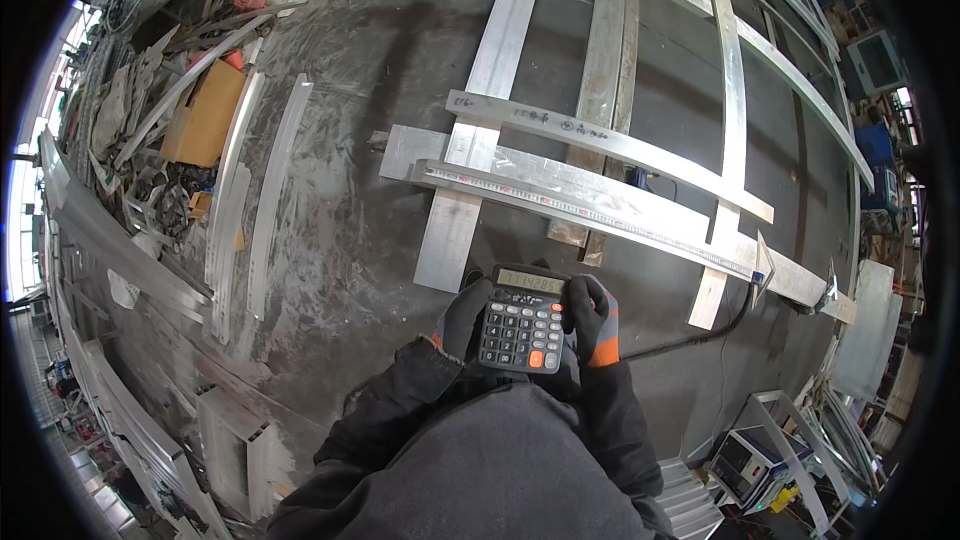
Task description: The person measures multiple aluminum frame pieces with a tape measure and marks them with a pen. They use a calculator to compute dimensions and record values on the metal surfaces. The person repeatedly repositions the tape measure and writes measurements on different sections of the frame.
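Note:
A dark desk calculator [511, 324] with a lit-up grey display and two orange keys is held upright in front of my body. My left hand [461, 324], in a black glove with an orange cuff, grips its left edge. On the opposite edge, the fingers of my right hand [592, 314], gloved alike, are curled against the upper right corner. Beyond the calculator, a long silver metal bar [640, 227] lies across several others, with a tape measure [560, 202] stretched along it. Just behind is a second bar [610, 140] bearing handwritten marks.
Wide metal bars [505, 35] run away from me beneath the crosswise ones. On the left lie loose metal strips [277, 195], cardboard [205, 112] and scrap. A dark cable [690, 342] trails on the floor at right, near a boxy machine [745, 460].

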Demonstrator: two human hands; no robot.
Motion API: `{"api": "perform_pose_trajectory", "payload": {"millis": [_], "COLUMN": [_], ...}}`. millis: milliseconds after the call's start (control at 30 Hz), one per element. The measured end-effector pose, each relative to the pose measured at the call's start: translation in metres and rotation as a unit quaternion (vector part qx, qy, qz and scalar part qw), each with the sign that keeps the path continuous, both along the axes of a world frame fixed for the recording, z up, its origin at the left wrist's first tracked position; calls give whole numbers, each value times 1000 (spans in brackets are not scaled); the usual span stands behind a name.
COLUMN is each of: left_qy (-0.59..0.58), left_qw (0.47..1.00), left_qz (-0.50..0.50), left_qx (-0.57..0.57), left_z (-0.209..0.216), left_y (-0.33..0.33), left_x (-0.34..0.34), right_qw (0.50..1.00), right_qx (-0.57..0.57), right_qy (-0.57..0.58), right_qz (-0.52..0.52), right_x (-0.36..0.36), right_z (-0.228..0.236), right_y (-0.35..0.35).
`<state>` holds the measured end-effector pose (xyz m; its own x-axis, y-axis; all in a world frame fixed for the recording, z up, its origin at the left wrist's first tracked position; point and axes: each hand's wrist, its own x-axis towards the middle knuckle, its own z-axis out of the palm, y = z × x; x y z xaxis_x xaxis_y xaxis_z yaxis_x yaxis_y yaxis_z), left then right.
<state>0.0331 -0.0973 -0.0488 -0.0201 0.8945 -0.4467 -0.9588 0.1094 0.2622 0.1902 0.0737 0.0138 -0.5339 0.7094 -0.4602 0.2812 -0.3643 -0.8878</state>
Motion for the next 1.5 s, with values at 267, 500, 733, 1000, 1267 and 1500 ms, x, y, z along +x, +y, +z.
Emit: {"api": "perform_pose_trajectory", "payload": {"millis": [267,500,733,1000,1267,1500], "left_qy": [-81,-122,-139,-137,-53,-65], "left_qw": [997,992,988,986,992,989], "left_qz": [-14,20,45,53,105,113], "left_qx": [-10,38,56,81,47,64], "left_z": [42,57,55,32,29,20], "left_y": [41,57,81,70,75,63], "left_x": [11,26,43,39,41,13], "right_qw": [999,947,857,904,987,995], "right_qx": [-16,256,423,333,146,-10], "right_qy": [29,-95,-136,-203,-21,58], "right_qz": [14,169,261,174,69,81], "right_x": [3,-5,-44,37,60,28], "right_z": [-8,1,12,-2,-48,-84], "right_y": [24,55,52,103,78,46]}}
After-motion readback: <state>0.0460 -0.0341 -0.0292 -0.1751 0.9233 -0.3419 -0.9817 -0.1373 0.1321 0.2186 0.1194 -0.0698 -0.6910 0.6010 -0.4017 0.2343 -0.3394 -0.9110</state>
